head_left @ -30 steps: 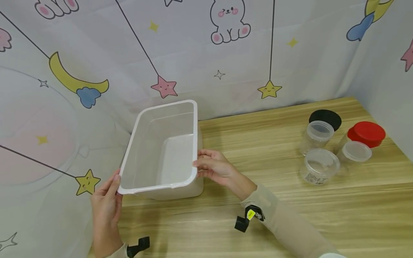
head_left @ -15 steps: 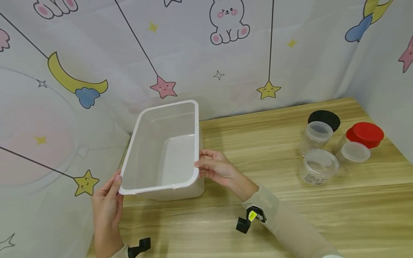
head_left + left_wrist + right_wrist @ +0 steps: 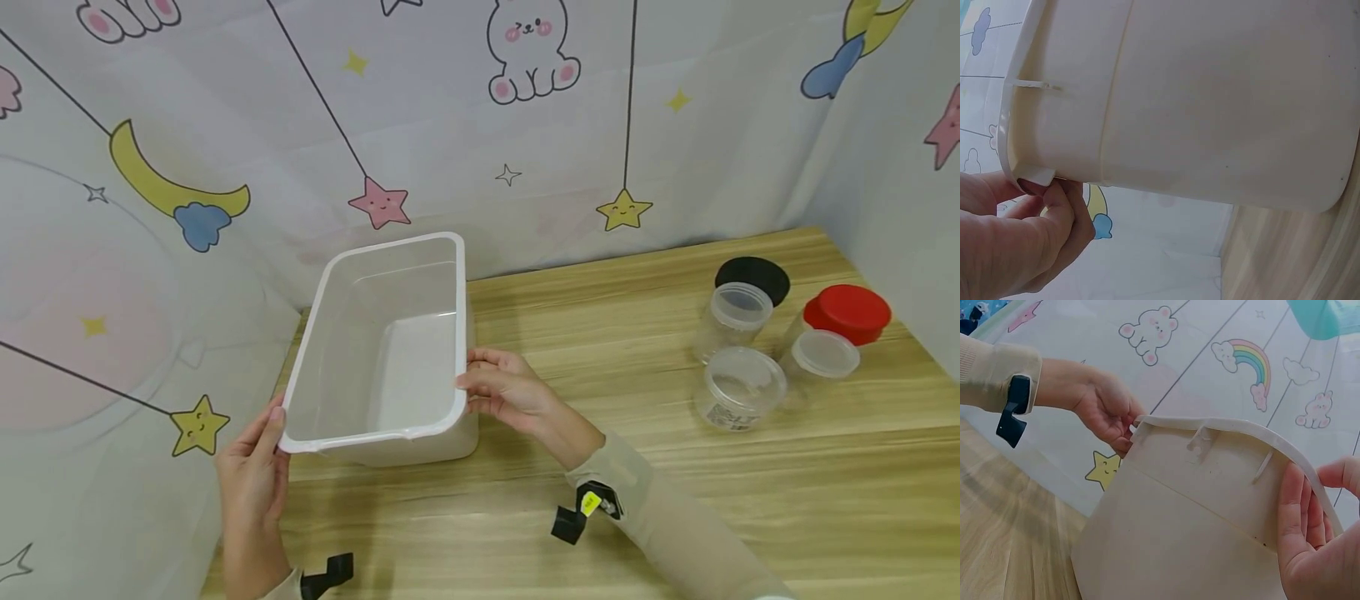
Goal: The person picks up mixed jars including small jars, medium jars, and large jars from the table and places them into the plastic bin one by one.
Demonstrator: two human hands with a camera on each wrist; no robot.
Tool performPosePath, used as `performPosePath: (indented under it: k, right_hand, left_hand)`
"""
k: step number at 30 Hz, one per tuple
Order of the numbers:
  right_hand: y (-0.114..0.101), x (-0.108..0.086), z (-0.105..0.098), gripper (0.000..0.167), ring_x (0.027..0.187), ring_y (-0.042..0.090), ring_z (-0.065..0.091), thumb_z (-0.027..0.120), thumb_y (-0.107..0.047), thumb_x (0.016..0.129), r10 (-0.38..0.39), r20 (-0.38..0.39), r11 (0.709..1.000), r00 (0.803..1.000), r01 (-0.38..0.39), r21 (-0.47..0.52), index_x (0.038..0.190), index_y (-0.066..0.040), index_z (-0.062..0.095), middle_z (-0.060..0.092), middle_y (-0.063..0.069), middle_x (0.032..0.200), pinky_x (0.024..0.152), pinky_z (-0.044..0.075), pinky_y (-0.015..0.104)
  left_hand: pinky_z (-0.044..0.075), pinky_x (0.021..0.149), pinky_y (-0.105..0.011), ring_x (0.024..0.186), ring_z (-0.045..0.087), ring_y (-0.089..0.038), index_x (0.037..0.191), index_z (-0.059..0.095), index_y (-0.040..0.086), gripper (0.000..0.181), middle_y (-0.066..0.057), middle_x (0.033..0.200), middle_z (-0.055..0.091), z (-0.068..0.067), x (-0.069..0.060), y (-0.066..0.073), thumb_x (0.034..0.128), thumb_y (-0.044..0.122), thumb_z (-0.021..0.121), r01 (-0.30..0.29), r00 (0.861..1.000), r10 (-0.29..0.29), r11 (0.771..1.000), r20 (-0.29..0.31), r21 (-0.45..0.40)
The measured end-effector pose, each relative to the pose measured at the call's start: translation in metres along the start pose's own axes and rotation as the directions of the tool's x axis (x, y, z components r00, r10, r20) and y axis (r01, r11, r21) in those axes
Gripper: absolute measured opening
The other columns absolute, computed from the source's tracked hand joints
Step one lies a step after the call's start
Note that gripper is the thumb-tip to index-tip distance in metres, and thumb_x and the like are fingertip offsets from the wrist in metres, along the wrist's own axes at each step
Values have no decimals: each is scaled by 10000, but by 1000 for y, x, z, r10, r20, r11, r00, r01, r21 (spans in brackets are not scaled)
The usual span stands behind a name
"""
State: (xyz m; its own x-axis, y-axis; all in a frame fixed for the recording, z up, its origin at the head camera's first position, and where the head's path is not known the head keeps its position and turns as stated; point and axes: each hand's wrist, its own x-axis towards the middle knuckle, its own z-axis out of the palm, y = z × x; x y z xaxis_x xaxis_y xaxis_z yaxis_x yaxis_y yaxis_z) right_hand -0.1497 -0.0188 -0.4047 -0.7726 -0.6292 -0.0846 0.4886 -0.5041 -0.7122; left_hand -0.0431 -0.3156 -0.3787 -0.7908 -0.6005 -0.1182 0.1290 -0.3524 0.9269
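Note:
A white rectangular plastic tub (image 3: 420, 367) with a rolled rim stands on the left part of the wooden table, and nothing lies in it. My left hand (image 3: 253, 483) pinches the rim at its near left corner, thumb on top. Seen in the left wrist view, the fingers (image 3: 1063, 215) of that hand curl up under the lip. On the opposite side my right hand (image 3: 517, 396) grips the right rim. Its thumb lies over the edge, and in the right wrist view the other fingers (image 3: 1294, 512) press behind the rim against the outer wall.
At the table's right stand several clear plastic jars (image 3: 742, 387), close together. Near them are a black lid (image 3: 752, 279) and a red lid (image 3: 849, 312). A printed cloth (image 3: 442, 125) hangs behind the wooden table (image 3: 570, 317) and along its left side.
The tub and both hands have shifted very slightly to the right. Each hand keeps its hold on the rim, and the jars stay put.

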Motion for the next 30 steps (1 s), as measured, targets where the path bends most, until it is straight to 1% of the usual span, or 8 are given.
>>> performPosePath:
  k: [4,10,15,18,21,24,26,30]
  right_hand:
    - [0,-1,0,238,708,161,629,521,149,883,0,-7,1000,1000,0,1,1078,12,528,641,82,899,606,562,257]
    - [0,-3,-3,259,722,167,633,522,150,885,-2,-17,1000,1000,2,-4,1108,19,519,647,80,907,619,564,261]
    - [-1,-3,-5,252,724,173,638,524,145,884,-6,-15,1000,1000,6,-2,1097,11,529,645,83,907,623,568,266]
    - [-2,-4,-6,263,721,171,638,522,143,883,-9,-12,1000,1000,9,-8,1123,37,511,645,81,902,620,567,263]
    - [-3,-5,-7,304,719,164,640,520,144,882,-11,-13,1000,1000,11,-10,1176,81,474,646,81,897,619,565,263]
    - [-3,-5,-8,321,715,159,643,522,145,881,-11,-19,1000,1000,11,-5,1193,93,466,655,78,889,616,564,264]
    - [-4,-6,-8,316,713,156,643,516,148,879,-11,-21,1000,1000,11,-1,1186,89,473,659,73,882,615,563,264]
    - [-5,-8,-8,299,717,154,643,509,148,882,-12,-23,1000,1000,12,-1,1171,78,481,660,65,882,622,564,265]
  left_hand:
    - [560,772,-239,940,707,-138,1233,642,-55,305,-54,1108,726,0,-1,-1,937,15,654,0,1000,0,1000,-3,-7]
    - [560,773,-229,961,700,-132,1216,646,-62,280,-45,1131,720,1,-2,-2,943,1,641,6,1000,-6,1000,-5,-23]
    - [559,782,-229,969,698,-133,1219,661,-41,285,-39,1147,714,4,-3,-2,942,25,651,9,1000,-9,1000,4,1]
    - [556,792,-231,972,696,-134,1247,648,-43,322,-36,1167,707,4,-4,-2,937,43,663,14,1000,-14,1000,8,12]
    - [556,793,-231,976,695,-137,1261,629,-60,343,-39,1173,704,5,-5,-3,935,39,664,2,1000,-2,1000,6,16]
    - [558,791,-229,980,693,-141,1268,606,-87,356,-50,1160,708,6,-6,-5,933,20,661,-17,1000,16,1000,9,6]
    - [559,790,-229,981,693,-145,1268,598,-99,357,-60,1148,711,7,-6,-5,933,10,658,-26,1000,26,1000,12,1]
    - [560,786,-230,969,695,-146,1248,622,-89,332,-64,1135,716,7,-7,-6,933,11,658,-25,1000,25,1000,11,-1]
